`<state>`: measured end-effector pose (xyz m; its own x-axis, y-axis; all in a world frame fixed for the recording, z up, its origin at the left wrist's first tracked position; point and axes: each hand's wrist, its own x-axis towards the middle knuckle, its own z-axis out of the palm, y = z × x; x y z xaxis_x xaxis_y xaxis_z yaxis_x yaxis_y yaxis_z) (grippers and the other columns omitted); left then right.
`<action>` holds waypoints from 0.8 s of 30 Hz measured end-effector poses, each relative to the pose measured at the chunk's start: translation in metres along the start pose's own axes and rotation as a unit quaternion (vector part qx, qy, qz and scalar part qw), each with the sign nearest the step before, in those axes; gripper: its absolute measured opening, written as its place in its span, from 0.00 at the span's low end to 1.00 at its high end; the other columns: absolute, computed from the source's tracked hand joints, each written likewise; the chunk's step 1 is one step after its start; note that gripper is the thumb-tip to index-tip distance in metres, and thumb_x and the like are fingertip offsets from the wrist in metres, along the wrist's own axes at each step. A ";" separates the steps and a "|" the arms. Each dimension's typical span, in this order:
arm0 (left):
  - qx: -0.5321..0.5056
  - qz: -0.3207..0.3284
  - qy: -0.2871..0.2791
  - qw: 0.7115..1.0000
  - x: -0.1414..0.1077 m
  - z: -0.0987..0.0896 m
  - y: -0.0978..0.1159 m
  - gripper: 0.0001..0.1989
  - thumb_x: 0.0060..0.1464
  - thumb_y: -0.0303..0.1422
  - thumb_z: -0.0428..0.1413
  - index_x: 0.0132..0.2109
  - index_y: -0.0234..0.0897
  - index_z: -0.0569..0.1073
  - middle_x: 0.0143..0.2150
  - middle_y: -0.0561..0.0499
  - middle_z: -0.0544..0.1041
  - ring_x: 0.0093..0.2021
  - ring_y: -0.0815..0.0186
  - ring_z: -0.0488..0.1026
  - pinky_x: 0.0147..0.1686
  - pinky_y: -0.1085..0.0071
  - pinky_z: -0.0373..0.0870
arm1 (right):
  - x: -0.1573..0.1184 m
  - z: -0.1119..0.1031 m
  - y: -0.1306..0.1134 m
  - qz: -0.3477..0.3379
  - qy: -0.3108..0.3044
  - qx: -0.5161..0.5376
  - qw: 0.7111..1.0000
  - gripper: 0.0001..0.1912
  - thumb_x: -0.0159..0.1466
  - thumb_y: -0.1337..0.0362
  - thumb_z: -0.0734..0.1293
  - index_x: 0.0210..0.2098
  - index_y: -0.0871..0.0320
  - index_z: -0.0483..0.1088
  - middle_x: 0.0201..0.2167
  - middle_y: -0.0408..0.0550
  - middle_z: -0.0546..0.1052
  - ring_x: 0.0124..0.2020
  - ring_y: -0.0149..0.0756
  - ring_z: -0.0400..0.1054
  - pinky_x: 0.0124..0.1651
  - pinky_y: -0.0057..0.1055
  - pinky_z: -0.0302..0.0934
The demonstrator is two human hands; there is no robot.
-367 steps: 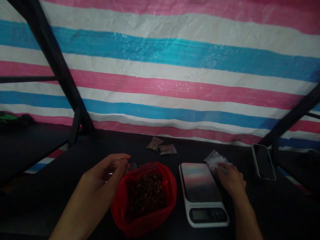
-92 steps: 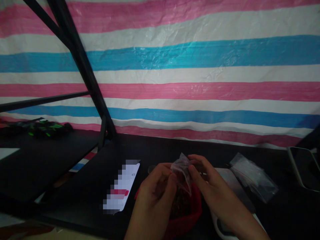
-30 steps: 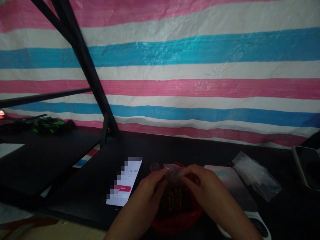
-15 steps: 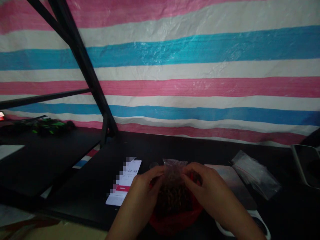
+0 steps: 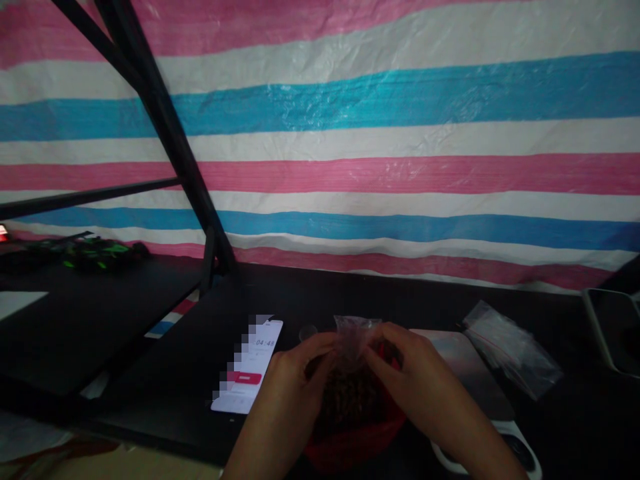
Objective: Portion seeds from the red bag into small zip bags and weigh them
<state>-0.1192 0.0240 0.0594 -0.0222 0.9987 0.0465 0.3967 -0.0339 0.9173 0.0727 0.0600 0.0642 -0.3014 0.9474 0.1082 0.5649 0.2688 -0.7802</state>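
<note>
Between my two hands is a small clear plastic bag [image 5: 356, 332], its top sticking up above my fingers. My left hand [image 5: 305, 380] pinches the bag's left side, and my right hand [image 5: 405, 367] pinches its right side. Both hands are over a red container [image 5: 357, 440] filled with small brown pieces [image 5: 350, 400], too dim to name. Whether the bag holds anything is hard to see. Just beyond my left hand lies a small clear round disc or lid [image 5: 307, 331].
A lit phone [image 5: 247, 367] lies on the black table [image 5: 165, 387] at left. To the right are a kitchen scale [image 5: 475, 373], a stack of clear bags [image 5: 513, 347] and a dark framed device [image 5: 613, 327]. A black metal frame [image 5: 170, 133] rises before the striped sheet [image 5: 400, 173].
My left hand and the plastic bag have shifted slightly to the right. The clear disc shows more fully. My right hand has hardly moved.
</note>
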 end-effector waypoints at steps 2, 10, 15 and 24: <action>-0.003 -0.003 0.000 1.000 0.000 0.001 0.000 0.16 0.64 0.34 0.53 0.49 0.49 0.86 0.53 0.54 0.87 0.53 0.57 0.84 0.57 0.63 0.78 | 0.000 0.000 0.001 0.004 0.002 0.007 1.000 0.08 0.70 0.65 0.66 0.36 0.53 0.77 0.35 0.45 0.82 0.36 0.39 0.75 0.38 0.32 0.62; 0.014 -0.008 0.009 1.000 -0.002 -0.001 0.003 0.17 0.64 0.37 0.53 0.50 0.48 0.85 0.54 0.52 0.87 0.53 0.56 0.84 0.56 0.63 0.78 | 0.002 -0.003 0.000 0.004 0.009 0.020 1.000 0.08 0.71 0.65 0.65 0.37 0.54 0.77 0.34 0.44 0.81 0.34 0.37 0.74 0.36 0.32 0.61; 0.023 0.001 0.026 0.999 -0.002 -0.003 0.002 0.16 0.64 0.37 0.53 0.49 0.48 0.85 0.53 0.52 0.87 0.54 0.56 0.84 0.57 0.62 0.78 | 0.001 -0.004 0.000 -0.002 0.016 0.022 1.000 0.09 0.71 0.65 0.66 0.35 0.54 0.76 0.31 0.43 0.79 0.32 0.36 0.72 0.34 0.31 0.59; -0.015 -0.022 0.033 0.999 -0.004 -0.003 -0.001 0.15 0.64 0.39 0.55 0.50 0.44 0.83 0.53 0.49 0.87 0.52 0.57 0.84 0.55 0.63 0.78 | -0.002 -0.009 -0.002 -0.001 0.030 0.022 0.999 0.09 0.70 0.65 0.66 0.34 0.54 0.75 0.29 0.41 0.77 0.30 0.34 0.69 0.33 0.30 0.58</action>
<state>-0.1217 0.0199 0.0596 -0.1002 0.9945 0.0314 0.3671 0.0077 0.9302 0.0793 0.0588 0.0710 -0.2559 0.9556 0.1460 0.5297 0.2649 -0.8058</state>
